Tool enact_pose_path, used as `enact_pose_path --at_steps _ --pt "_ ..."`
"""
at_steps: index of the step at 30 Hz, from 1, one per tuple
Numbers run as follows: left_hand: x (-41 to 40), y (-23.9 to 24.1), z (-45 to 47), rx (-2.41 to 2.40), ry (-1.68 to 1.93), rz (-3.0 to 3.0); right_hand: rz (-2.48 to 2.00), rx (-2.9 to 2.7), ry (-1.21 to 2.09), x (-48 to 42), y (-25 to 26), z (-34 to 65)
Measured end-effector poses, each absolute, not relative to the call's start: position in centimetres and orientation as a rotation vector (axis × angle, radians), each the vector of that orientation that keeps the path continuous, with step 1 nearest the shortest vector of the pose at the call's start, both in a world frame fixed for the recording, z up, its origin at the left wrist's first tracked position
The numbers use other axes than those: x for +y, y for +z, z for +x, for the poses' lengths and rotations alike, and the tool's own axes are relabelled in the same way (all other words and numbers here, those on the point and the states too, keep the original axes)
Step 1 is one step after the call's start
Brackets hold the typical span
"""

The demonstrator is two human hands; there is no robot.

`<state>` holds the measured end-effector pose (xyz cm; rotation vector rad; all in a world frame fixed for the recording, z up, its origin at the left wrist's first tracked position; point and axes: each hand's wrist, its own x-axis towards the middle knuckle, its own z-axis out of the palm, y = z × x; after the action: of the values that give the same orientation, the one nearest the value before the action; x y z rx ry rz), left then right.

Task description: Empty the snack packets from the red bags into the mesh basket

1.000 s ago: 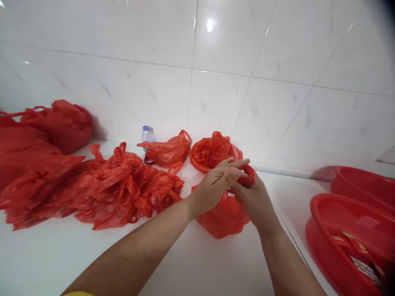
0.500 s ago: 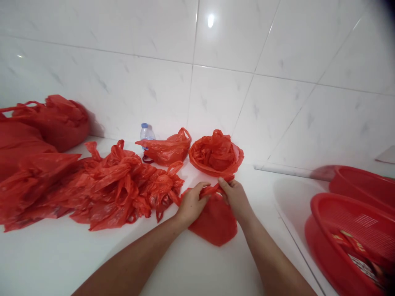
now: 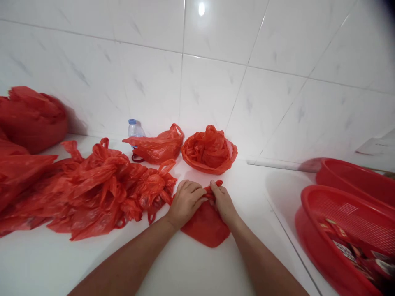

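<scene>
Lowered from mid-air over the past second, a small red bag (image 3: 205,226) is now being pressed flat onto the white tabletop (image 3: 185,271), and both hands have come down with it. A glossy tabletop is being backed by a wall of large white marbled tiles (image 3: 216,82), in which a ceiling light is being reflected.

The left hand (image 3: 185,201) and the right hand (image 3: 224,203) are being kept curled, fingers closed on the twisted handles at the bag's far end. Whatever knot is there is being covered by the fingers and cannot be made out.

A heap of crumpled red bags (image 3: 101,185) is being shown just left of the hands, and bulkier red sacks (image 3: 31,119) are being cut off by the left edge. A clear water bottle (image 3: 134,128) is being half hidden behind a slumped bag (image 3: 157,146), beside a round bundle of bags (image 3: 210,150). Two red baskets (image 3: 339,230) are being cropped at the right, the nearer one's contents too blurred to identify.

The small red bag is being held with its gathered top pointing towards the wall and its rounded bottom towards the person, its long axis running near to far.
</scene>
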<state>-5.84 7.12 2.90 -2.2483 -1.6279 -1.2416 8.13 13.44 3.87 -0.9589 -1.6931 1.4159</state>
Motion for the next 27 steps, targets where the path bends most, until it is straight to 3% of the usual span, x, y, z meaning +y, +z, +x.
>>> enact_pose_path --at_steps 10,19,22,27 --pt "7.6 1.7 -5.4 -2.021 -2.178 -2.01 -0.687 -1.722 1.741 14.9 3.4 9.8" --pt "7.3 1.5 -5.4 -2.147 -2.166 -1.902 -0.643 -1.782 1.748 15.0 3.1 10.2" --pt "7.2 1.6 -5.4 -2.113 -2.097 -1.905 -0.65 -1.858 1.618 14.9 3.2 9.9" --pt "6.9 1.5 -5.2 -2.047 -1.94 -2.018 -0.857 -2.054 0.928 14.7 2.7 9.5"
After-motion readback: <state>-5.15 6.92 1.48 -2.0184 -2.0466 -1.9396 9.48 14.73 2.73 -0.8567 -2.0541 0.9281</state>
